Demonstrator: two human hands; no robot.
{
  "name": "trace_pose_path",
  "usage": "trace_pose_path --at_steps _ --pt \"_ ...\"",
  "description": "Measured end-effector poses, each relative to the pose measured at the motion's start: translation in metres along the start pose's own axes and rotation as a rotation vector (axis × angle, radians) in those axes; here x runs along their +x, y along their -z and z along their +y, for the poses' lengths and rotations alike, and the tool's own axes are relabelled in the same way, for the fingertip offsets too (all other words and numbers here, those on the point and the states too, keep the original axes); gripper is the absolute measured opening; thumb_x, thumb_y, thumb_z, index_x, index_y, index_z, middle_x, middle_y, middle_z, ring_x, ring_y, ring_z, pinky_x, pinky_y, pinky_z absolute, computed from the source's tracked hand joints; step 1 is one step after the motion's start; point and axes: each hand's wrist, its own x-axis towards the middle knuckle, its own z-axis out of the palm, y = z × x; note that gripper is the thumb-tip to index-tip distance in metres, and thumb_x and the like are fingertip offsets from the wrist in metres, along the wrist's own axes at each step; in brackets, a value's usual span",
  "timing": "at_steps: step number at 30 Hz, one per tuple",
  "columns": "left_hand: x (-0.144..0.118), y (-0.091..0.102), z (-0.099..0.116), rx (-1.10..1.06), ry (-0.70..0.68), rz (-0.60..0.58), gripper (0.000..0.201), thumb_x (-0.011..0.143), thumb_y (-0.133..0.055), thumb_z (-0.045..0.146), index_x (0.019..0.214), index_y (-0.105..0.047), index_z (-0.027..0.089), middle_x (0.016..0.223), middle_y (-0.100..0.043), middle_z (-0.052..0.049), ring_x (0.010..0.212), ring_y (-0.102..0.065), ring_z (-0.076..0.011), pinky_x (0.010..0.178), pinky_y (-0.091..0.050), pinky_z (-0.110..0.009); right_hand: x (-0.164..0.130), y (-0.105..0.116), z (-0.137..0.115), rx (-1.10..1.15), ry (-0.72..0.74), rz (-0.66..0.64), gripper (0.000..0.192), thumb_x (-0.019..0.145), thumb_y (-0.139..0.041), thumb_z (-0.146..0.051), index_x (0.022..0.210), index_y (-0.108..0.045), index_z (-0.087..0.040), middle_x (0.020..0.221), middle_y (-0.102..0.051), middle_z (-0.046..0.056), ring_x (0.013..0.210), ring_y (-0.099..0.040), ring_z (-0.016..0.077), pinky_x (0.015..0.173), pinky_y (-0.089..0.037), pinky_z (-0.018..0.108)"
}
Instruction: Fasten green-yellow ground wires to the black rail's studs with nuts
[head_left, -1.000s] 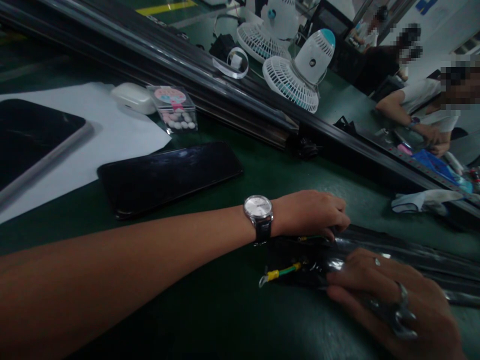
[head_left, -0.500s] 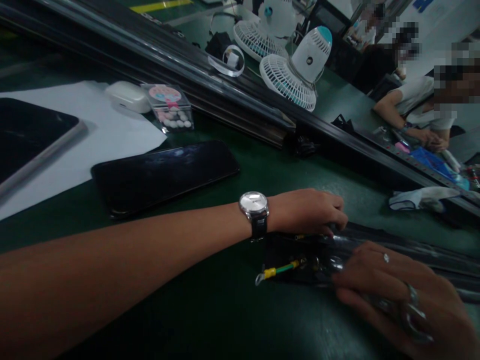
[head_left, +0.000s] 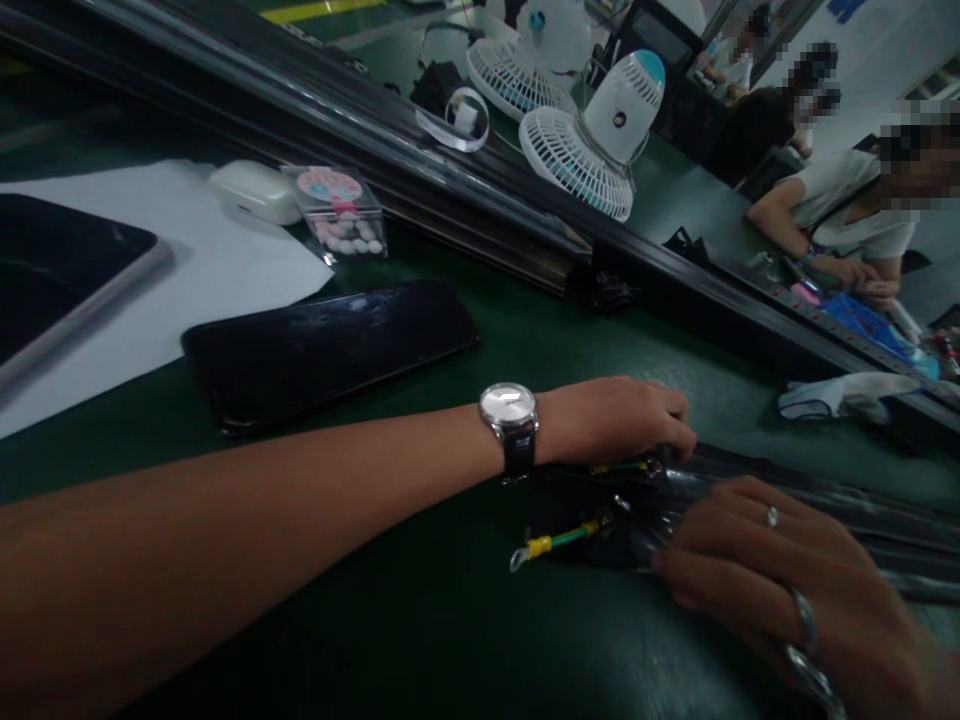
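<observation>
Dim green matting is covering the counter [head_left: 450,620], and a long dark rail [head_left: 420,170] is running across its far side. Taking the black plastic bag [head_left: 750,500] as the landmark, the left hand [head_left: 619,420] is resting on the bag's far edge, fingers curled down and pinching the film there, with a wristwatch [head_left: 510,415] sitting on the wrist just left of the bag. The right hand [head_left: 780,585] is lying flat and spread on the bag's near side, pressing it to the counter rather than closing around it; rings are showing on its fingers. Inside or under the bag's left end, a green-and-yellow wire [head_left: 559,542] with a ring terminal is poking out toward the left, and a second wire of the same colours [head_left: 622,466] is lying just beside the left hand's fingers.

Left of the bag and beyond the forearm, a black phone [head_left: 330,345] is lying screen up, partly on a white sheet [head_left: 210,270]. Farther that way, a clear lidded box [head_left: 341,212] is holding small pale and pink pills in its bottom, next to a white earbud case [head_left: 255,192]. Beyond the rail, two white desk fans [head_left: 592,140] are standing, and a person in a white shirt [head_left: 840,215] is working at the far right.
</observation>
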Motion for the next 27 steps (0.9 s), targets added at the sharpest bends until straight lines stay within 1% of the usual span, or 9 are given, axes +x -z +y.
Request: trace_pose_path --at_steps 2,3,5,7,12,17,20,24,27 --pt "0.0 0.001 0.001 0.008 0.012 -0.007 0.027 0.101 -0.051 0.012 0.117 -0.07 0.023 0.122 -0.065 -0.007 0.107 -0.064 -0.0184 0.079 -0.047 -0.029 -0.003 0.004 0.0 -0.015 0.026 0.031 0.023 0.104 -0.049 -0.016 0.116 -0.068 -0.02 0.1 -0.077 0.002 0.092 -0.073 0.0166 0.087 -0.054 0.033" --pt "0.0 0.001 0.001 0.01 0.017 -0.007 0.026 0.101 -0.052 0.013 0.117 -0.07 0.022 0.122 -0.065 -0.007 0.107 -0.064 -0.0186 0.079 -0.047 -0.029 -0.003 0.004 -0.001 -0.022 0.015 0.051 0.021 0.105 -0.05 -0.016 0.115 -0.068 -0.02 0.1 -0.077 0.002 0.094 -0.072 0.0163 0.091 -0.052 0.033" --pt "0.0 0.002 0.002 0.002 0.021 -0.007 0.023 0.099 -0.058 0.016 0.118 -0.07 0.021 0.122 -0.065 -0.008 0.107 -0.063 -0.0192 0.08 -0.047 -0.029 -0.003 0.0 -0.004 -0.029 -0.013 0.108 0.018 0.104 -0.052 -0.017 0.113 -0.068 -0.02 0.099 -0.078 0.0 0.096 -0.072 0.0155 0.1 -0.047 0.033" --pt "0.0 0.002 0.001 -0.015 0.022 -0.008 0.021 0.097 -0.065 0.02 0.117 -0.07 0.021 0.122 -0.065 -0.007 0.107 -0.063 -0.0196 0.084 -0.048 -0.029 -0.002 -0.005 -0.007 -0.035 -0.03 0.15 0.016 0.104 -0.055 -0.017 0.111 -0.068 -0.02 0.097 -0.078 -0.001 0.096 -0.072 0.0145 0.103 -0.046 0.032" --pt "0.001 0.002 0.0 -0.039 0.022 -0.01 0.017 0.094 -0.069 0.023 0.111 -0.073 0.021 0.12 -0.066 -0.007 0.108 -0.063 -0.0192 0.087 -0.048 -0.029 0.007 -0.008 -0.009 -0.029 -0.028 0.223 0.012 0.103 -0.057 -0.021 0.101 -0.069 -0.02 0.087 -0.078 0.0 0.085 -0.074 0.0135 0.082 -0.056 0.026" --pt "0.001 -0.001 -0.002 -0.029 0.011 0.015 0.015 0.093 -0.07 0.021 0.107 -0.073 0.022 0.119 -0.067 -0.006 0.107 -0.063 -0.0185 0.085 -0.047 -0.029 0.018 -0.009 -0.01 -0.041 -0.067 0.263 0.023 0.106 -0.052 -0.027 0.09 -0.067 -0.02 0.074 -0.077 -0.001 0.066 -0.074 0.0121 0.06 -0.057 0.021" --pt "0.001 -0.002 -0.003 -0.021 0.001 0.044 0.015 0.091 -0.073 0.019 0.105 -0.074 0.022 0.117 -0.067 -0.006 0.106 -0.063 -0.0192 0.082 -0.048 -0.029 0.021 -0.013 -0.011 -0.041 -0.089 0.282 0.024 0.106 -0.052 -0.029 0.089 -0.067 -0.02 0.074 -0.078 0.0 0.064 -0.074 0.0111 0.06 -0.057 0.019" --pt "0.001 -0.002 -0.001 -0.016 0.004 0.029 0.015 0.091 -0.073 0.02 0.106 -0.074 0.021 0.118 -0.067 -0.007 0.107 -0.064 -0.0202 0.082 -0.048 -0.03 0.015 -0.017 -0.01 -0.035 -0.082 0.277 0.023 0.106 -0.052 -0.029 0.092 -0.068 -0.019 0.079 -0.078 0.001 0.068 -0.074 0.012 0.061 -0.058 0.019" --pt "0.001 -0.001 -0.001 -0.028 0.016 0.024 0.014 0.093 -0.069 0.018 0.106 -0.073 0.022 0.119 -0.067 -0.006 0.108 -0.064 -0.0199 0.081 -0.048 -0.03 0.006 -0.015 -0.005 0.007 -0.059 0.183 0.016 0.104 -0.053 -0.022 0.102 -0.068 -0.019 0.088 -0.078 0.003 0.08 -0.074 0.0156 0.072 -0.059 0.027"
